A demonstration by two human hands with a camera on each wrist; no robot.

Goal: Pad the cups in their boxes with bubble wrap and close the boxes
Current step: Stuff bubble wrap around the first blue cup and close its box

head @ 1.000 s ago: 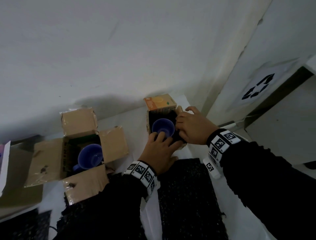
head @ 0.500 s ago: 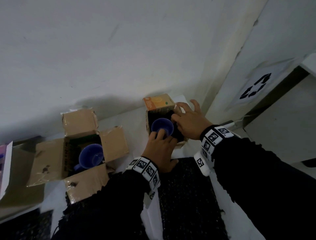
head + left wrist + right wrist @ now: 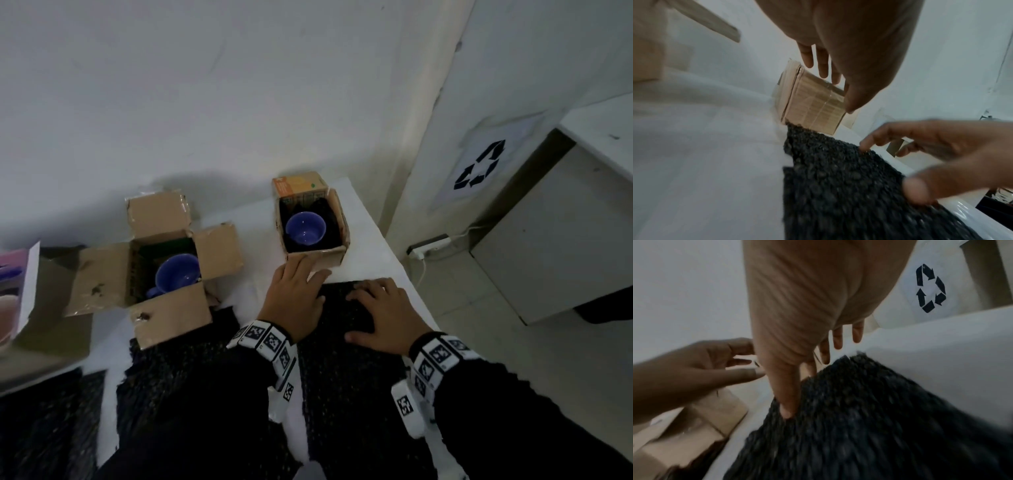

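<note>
A small cardboard box (image 3: 337, 219) with an orange flap stands open at the back of the white table (image 3: 253, 222). In it sits a blue cup (image 3: 306, 228) with black bubble wrap around it. A larger open box (image 3: 102, 274) to the left holds a second blue cup (image 3: 176, 277). A black bubble wrap sheet (image 3: 342, 359) lies in front of the small box. My left hand (image 3: 301, 277) hovers with straight fingers at the small box's (image 3: 813, 104) near wall. My right hand (image 3: 373, 298) rests spread on the sheet (image 3: 859, 418), thumb pressing it.
More black bubble wrap sheets (image 3: 178, 377) lie at the lower left. A third open box (image 3: 51, 308) stands at the far left edge. The table's right edge (image 3: 394, 260) drops to a floor with a power strip (image 3: 428, 246), a recycling-sign bin (image 3: 479, 168) and a grey cabinet (image 3: 548, 257).
Both hands have drawn back out of the small box toward me. The right hand has come down onto the bubble wrap sheet and the left hand now sits in front of the box.
</note>
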